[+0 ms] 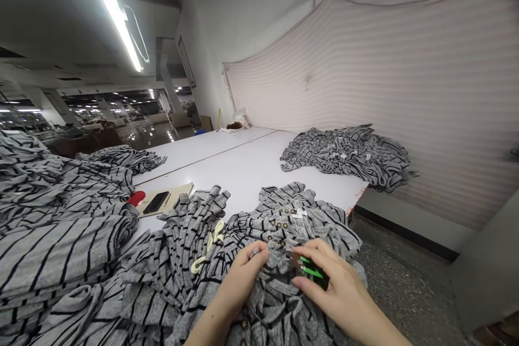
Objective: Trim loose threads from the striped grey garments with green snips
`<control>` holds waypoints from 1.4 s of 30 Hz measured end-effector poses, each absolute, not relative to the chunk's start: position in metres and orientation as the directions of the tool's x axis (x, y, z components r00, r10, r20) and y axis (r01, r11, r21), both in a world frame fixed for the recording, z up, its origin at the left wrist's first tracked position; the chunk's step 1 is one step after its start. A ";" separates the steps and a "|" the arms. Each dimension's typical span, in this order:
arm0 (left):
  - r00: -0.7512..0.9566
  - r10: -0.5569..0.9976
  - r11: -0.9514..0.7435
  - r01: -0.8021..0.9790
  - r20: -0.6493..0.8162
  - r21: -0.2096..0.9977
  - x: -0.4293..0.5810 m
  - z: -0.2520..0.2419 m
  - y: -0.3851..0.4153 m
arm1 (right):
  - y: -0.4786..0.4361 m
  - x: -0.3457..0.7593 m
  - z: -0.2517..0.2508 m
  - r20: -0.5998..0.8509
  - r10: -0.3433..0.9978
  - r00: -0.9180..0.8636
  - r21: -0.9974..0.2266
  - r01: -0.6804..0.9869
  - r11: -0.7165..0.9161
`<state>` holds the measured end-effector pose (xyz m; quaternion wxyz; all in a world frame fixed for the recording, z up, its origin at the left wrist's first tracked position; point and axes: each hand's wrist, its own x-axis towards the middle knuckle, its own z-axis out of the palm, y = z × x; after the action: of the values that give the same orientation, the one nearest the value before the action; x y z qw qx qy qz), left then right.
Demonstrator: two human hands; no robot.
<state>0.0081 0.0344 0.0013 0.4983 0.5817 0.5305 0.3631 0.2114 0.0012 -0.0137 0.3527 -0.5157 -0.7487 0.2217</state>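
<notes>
My left hand (248, 264) is closed, thumb and fingers pinching the cloth of a grey garment with black stripes (300, 319). Close beside it, my right hand (324, 275) curls around a small black and green pair of thread snips (310, 267), their tip pointing toward the pinched cloth. Brown buttons (279, 224) run along the garment, and a small white label (300, 213) shows above both hands. A pale yellow strip (208, 246) lies over striped cloth left of my left hand. The snips' blades are partly hidden.
Heaps of striped garments (60, 248) crowd the left side, and another pile (348, 154) lies at the table's far right edge. On the white table (243, 162) a phone (156, 202) rests on a beige board beside a red round piece (137, 198). A striped curtain (385, 65) hangs behind.
</notes>
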 end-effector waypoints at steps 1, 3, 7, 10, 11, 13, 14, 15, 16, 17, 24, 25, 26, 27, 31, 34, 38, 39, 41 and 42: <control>0.198 0.971 0.102 0.168 -0.135 0.980 0.007 0.000 0.035 | 0.002 0.209 -0.012 0.331 0.918 -0.218 -0.684 0.615 0.393; 0.259 0.951 0.168 0.014 -0.166 0.986 0.005 -0.002 0.034 | 0.004 0.202 -0.011 0.388 0.896 -0.217 -0.643 0.633 0.432; 0.285 0.949 0.135 0.011 -0.133 0.991 0.002 -0.006 0.029 | 0.009 0.190 -0.011 0.444 0.869 -0.220 -0.612 0.633 0.473; 0.218 0.959 -0.243 0.291 0.184 0.925 0.000 -0.015 0.021 | 0.010 0.193 -0.010 0.391 0.902 -0.185 -0.720 0.550 0.424; 0.217 0.907 -0.419 0.377 0.360 0.826 -0.001 -0.019 0.019 | 0.010 0.196 -0.010 0.357 0.918 -0.173 -0.758 0.521 0.393; 0.252 0.721 -0.676 0.460 0.645 0.576 -0.003 -0.028 0.014 | 0.011 0.203 -0.008 0.306 0.940 -0.153 -0.810 0.477 0.341; 0.269 0.634 -0.745 0.465 0.725 0.479 -0.004 -0.031 0.013 | 0.012 0.206 -0.006 0.298 0.944 -0.142 -0.824 0.461 0.330; 0.275 0.576 -0.781 0.463 0.769 0.419 -0.004 -0.033 0.011 | 0.012 0.209 -0.004 0.300 0.945 -0.132 -0.834 0.446 0.326; 0.269 0.551 -0.793 0.463 0.790 0.395 -0.005 -0.034 0.010 | 0.012 0.210 -0.002 0.305 0.945 -0.119 -0.841 0.432 0.326; 0.260 0.545 -0.795 0.464 0.797 0.392 -0.005 -0.035 0.010 | 0.011 0.211 0.000 0.301 0.947 -0.116 -0.848 0.422 0.321; 0.243 0.567 -0.772 0.489 0.787 0.406 -0.007 -0.035 0.006 | -0.021 0.200 -0.003 -0.050 0.924 -0.380 -0.926 0.365 0.100; 0.258 0.600 -0.759 0.484 0.757 0.436 -0.009 -0.033 0.004 | -0.024 0.199 -0.007 -0.053 0.928 -0.368 -0.928 0.363 0.090; 0.274 0.654 -0.732 0.465 0.705 0.498 -0.010 -0.030 0.002 | -0.025 0.200 -0.011 -0.043 0.936 -0.349 -0.930 0.357 0.090; 0.299 0.721 -0.685 0.446 0.626 0.576 -0.012 -0.026 0.000 | -0.025 0.201 -0.014 -0.023 0.946 -0.324 -0.931 0.351 0.098; 0.471 0.859 -0.455 0.528 0.198 0.717 -0.014 -0.008 -0.009 | -0.008 0.207 -0.021 0.162 0.980 -0.118 -0.871 0.450 0.198; 0.522 0.852 -0.445 0.691 0.033 0.569 -0.007 -0.002 -0.013 | 0.008 0.206 -0.023 0.279 0.960 -0.032 -0.797 0.550 0.249; 0.469 0.883 -0.433 0.813 0.004 0.390 0.007 -0.005 -0.006 | 0.024 0.192 -0.031 0.341 0.940 -0.002 -0.705 0.661 0.257; 0.435 0.901 -0.405 0.831 0.009 0.381 0.010 -0.005 0.000 | 0.028 0.188 -0.034 0.352 0.936 0.014 -0.686 0.685 0.248; 0.342 0.940 -0.321 0.869 0.010 0.378 0.018 -0.004 0.013 | 0.034 0.183 -0.038 0.369 0.929 0.034 -0.668 0.705 0.240; 0.299 0.954 -0.279 0.885 0.006 0.373 0.022 -0.004 0.020 | 0.037 0.182 -0.040 0.374 0.927 0.037 -0.670 0.702 0.242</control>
<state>0.0225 0.0203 -0.0045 0.1514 0.7915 0.5808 0.1149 0.1815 0.0371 -0.0397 0.3995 -0.5991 -0.6795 0.1409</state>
